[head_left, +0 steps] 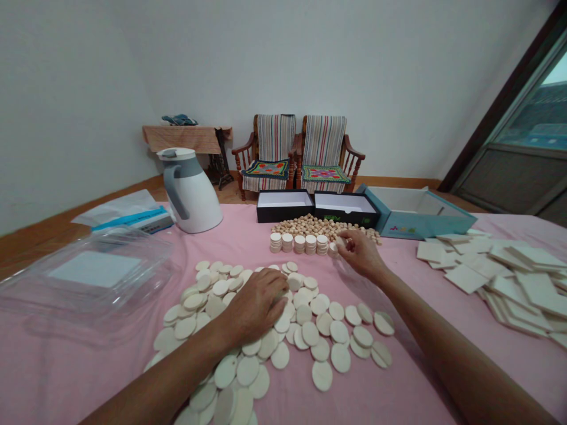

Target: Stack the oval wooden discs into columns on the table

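Wooden discs (310, 333) lay beneath my half-curled left hand (261, 301), grip unclear; my right hand (359, 252) pinched one disc (340, 241) toward the surface's (241, 236) far edge.

Discs (310, 333) lie in a heap on the cloth (354, 392). Behind them stand disc stacks (299, 244) in a row, then beads (316, 225), then three boxes (345, 218). Tiles (509, 274) lie to the right. On the left, a tub (101, 298) sits before a jug (199, 198). Two chairs (325, 139) stand farther back.

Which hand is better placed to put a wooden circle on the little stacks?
Probably the right hand: it's beside the row of wooden disc stacks, while the left hand is over the loose wooden discs.
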Motion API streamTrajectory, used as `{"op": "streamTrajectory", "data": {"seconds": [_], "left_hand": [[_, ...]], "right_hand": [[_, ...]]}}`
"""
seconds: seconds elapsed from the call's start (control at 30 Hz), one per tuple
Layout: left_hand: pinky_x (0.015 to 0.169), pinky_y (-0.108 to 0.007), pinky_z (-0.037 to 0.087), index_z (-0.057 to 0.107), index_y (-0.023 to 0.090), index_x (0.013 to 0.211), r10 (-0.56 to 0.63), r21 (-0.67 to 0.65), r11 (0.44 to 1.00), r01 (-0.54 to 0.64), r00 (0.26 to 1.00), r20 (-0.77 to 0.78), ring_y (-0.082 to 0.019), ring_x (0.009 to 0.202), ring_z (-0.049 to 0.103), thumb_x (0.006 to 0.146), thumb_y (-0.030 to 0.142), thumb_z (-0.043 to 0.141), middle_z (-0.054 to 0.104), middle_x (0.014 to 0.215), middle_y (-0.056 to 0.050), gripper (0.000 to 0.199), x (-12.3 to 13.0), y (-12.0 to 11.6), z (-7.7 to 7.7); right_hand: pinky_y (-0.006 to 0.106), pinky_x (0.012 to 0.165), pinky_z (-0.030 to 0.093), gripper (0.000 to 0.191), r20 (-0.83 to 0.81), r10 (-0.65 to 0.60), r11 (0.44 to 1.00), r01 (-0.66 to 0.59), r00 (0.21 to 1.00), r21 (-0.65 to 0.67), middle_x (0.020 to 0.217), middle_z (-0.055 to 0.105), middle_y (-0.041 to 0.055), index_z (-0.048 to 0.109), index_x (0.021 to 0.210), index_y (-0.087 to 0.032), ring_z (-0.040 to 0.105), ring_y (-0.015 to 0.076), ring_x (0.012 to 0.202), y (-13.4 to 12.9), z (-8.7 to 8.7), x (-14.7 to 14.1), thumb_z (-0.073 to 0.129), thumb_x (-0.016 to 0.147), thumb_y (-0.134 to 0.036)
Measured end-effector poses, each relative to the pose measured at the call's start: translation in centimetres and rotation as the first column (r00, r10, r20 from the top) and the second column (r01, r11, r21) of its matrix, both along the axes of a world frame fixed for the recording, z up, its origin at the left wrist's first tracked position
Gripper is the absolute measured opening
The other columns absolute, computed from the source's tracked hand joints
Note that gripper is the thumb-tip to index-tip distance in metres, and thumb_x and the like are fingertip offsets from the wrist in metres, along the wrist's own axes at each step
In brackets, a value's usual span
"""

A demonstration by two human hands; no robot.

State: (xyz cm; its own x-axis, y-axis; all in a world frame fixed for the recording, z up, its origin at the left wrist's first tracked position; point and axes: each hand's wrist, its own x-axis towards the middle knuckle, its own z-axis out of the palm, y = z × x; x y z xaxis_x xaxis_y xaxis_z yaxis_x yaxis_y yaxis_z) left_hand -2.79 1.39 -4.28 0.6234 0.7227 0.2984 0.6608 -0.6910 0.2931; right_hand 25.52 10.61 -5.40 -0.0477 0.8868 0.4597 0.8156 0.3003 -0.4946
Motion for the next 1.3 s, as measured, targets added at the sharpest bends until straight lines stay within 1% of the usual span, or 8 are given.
{"op": "streamTrajectory", "data": {"seconds": [0.23,0.4,0.53,0.67,0.77,0.97,1.13,1.3], "left_hand": [[0.095,-0.042,0.041,0.057,0.02,0.103,0.006,0.022,1.0,-0.006,1.0,0.01,-0.023,0.107,0.052,0.084,0.017,0.051,0.06,0.11,-0.007,0.02,0.0,0.0,-0.1],[0.096,-0.042,0.041,0.057,0.02,0.104,0.006,0.028,1.0,-0.006,1.0,0.014,-0.022,0.107,0.052,0.084,0.016,0.052,0.06,0.11,-0.007,0.021,0.0,0.0,-0.1],[0.096,-0.042,0.042,0.057,0.019,0.104,0.006,0.021,1.0,-0.007,1.0,0.01,-0.022,0.107,0.052,0.084,0.016,0.051,0.06,0.109,-0.006,0.022,0.0,-0.1,0.0],[0.094,-0.042,0.042,0.059,0.02,0.103,0.001,0.028,1.0,-0.002,1.0,0.02,-0.023,0.106,0.052,0.084,0.016,0.051,0.061,0.109,-0.007,0.021,0.0,-0.1,0.0],[0.095,-0.043,0.042,0.058,0.02,0.104,-0.001,0.037,0.999,-0.001,1.0,0.029,-0.023,0.106,0.052,0.085,0.017,0.051,0.06,0.11,-0.007,0.021,0.0,-0.1,0.0],[0.096,-0.043,0.041,0.058,0.021,0.104,-0.004,0.004,1.0,0.004,1.0,0.013,-0.022,0.107,0.051,0.084,0.015,0.051,0.06,0.109,-0.006,0.021,0.0,-0.1,0.1],[0.097,-0.043,0.04,0.058,0.021,0.104,-0.004,0.007,1.0,0.004,1.0,0.016,-0.022,0.107,0.051,0.084,0.015,0.051,0.06,0.11,-0.006,0.021,0.0,-0.1,0.1],[0.096,-0.044,0.04,0.057,0.02,0.105,-0.013,0.012,1.0,0.013,1.0,0.018,-0.023,0.107,0.05,0.085,0.015,0.05,0.06,0.109,-0.007,0.022,0.0,-0.1,0.0]], "right_hand": [[0.025,0.059,0.04,0.023,-0.031,-0.053,0.998,0.052,0.998,-0.03,0.075,0.064,0.005,0.064,0.084,-0.014,0.054,0.0143,0.063,0.3,-0.5,0.3,0.049,0.066,-0.015],[0.024,0.055,0.04,0.023,-0.199,-0.055,0.998,0.052,0.978,-0.021,0.068,0.065,0.0045,0.067,0.078,-0.015,0.054,0.0141,0.058,0.3,0.2,0.7,0.049,0.069,-0.025],[0.023,0.05,0.039,0.028,-0.324,-0.048,0.98,-0.019,0.945,-0.199,0.061,0.063,0.0032,0.069,0.077,-0.013,0.053,0.0136,0.053,0.6,0.2,1.8,0.047,0.068,-0.028],[0.022,0.049,0.036,0.018,-0.125,-0.057,0.93,0.007,0.991,-0.368,0.057,0.063,0.0016,0.068,0.067,-0.016,0.054,0.0129,0.052,0.8,-0.2,3.4,0.051,0.065,-0.023],[0.022,0.055,0.039,0.011,0.006,0.0,0.936,0.002,1.0,-0.353,0.066,0.067,0.0013,0.067,0.065,-0.018,0.057,0.0141,0.062,0.8,-0.4,4.4,0.057,0.061,-0.017],[0.022,0.056,0.04,0.018,0.134,0.184,0.918,-0.122,0.974,-0.377,0.074,0.065,0.0019,0.064,0.072,-0.018,0.056,0.0138,0.062,0.4,-0.4,4.9,0.06,0.057,-0.009],[0.023,0.055,0.038,0.009,0.174,0.145,0.933,-0.076,0.974,-0.351,0.07,0.063,0.0021,0.06,0.071,-0.017,0.056,0.014,0.061,0.4,-0.4,4.4,0.06,0.063,-0.014],[0.023,0.058,0.04,0.012,0.091,0.057,0.989,-0.044,0.994,-0.142,0.075,0.062,0.003,0.058,0.079,-0.016,0.055,0.0135,0.063,0.4,0.2,2.8,0.058,0.068,-0.022]]}}
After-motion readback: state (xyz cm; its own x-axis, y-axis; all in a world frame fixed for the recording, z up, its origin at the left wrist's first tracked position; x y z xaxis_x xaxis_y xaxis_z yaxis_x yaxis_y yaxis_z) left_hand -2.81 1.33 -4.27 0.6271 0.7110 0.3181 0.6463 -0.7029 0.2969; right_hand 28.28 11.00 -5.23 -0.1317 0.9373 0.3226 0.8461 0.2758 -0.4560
